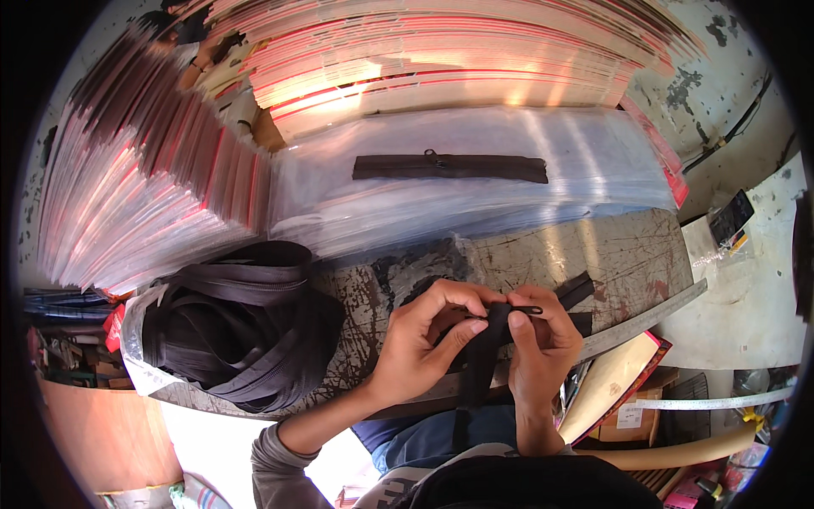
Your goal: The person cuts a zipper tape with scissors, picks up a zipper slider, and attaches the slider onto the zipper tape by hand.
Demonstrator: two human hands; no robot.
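The left hand (424, 343) and right hand (545, 343), two in all, pinched one black zipper strip (482, 360) above the near edge of the surface (517, 254). One heap of zipper tape (254, 327) lay at the left; beyond, one short zipper (449, 169) lay on clear plastic sleeves (322, 199).

Your left hand (411, 352) and right hand (543, 343) pinch dark zipper tape (483, 349) at the near edge of a scratched table (640, 263); coiled tape (246, 331) covers its left end, plastic sheets (331, 220) its far side.
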